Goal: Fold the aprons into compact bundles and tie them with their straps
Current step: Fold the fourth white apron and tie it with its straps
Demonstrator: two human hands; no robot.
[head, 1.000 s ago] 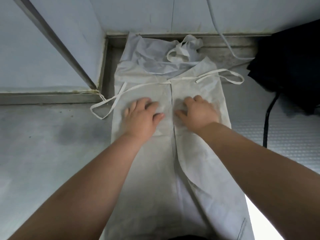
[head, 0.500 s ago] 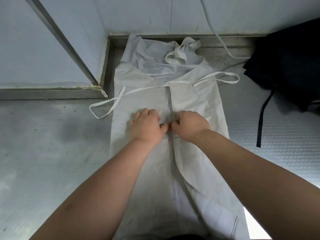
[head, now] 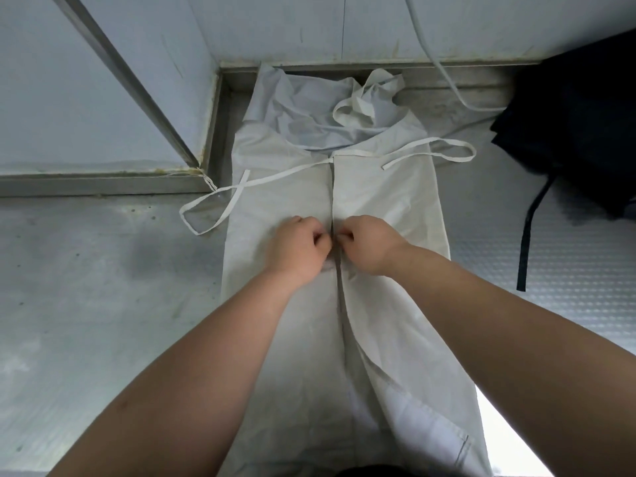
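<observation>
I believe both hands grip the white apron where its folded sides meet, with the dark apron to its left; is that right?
Not quite: the head view shows the dark apron to the right of the white apron. The left hand and right hand do grip it where the folded sides meet.

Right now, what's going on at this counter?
A person is folding a white apron laid lengthwise on the metal counter. Its two sides are folded in, meeting down the middle. The left hand and right hand each pinch an edge at that line. The straps lie loose, untied. A dark cloth sits at right.
</observation>
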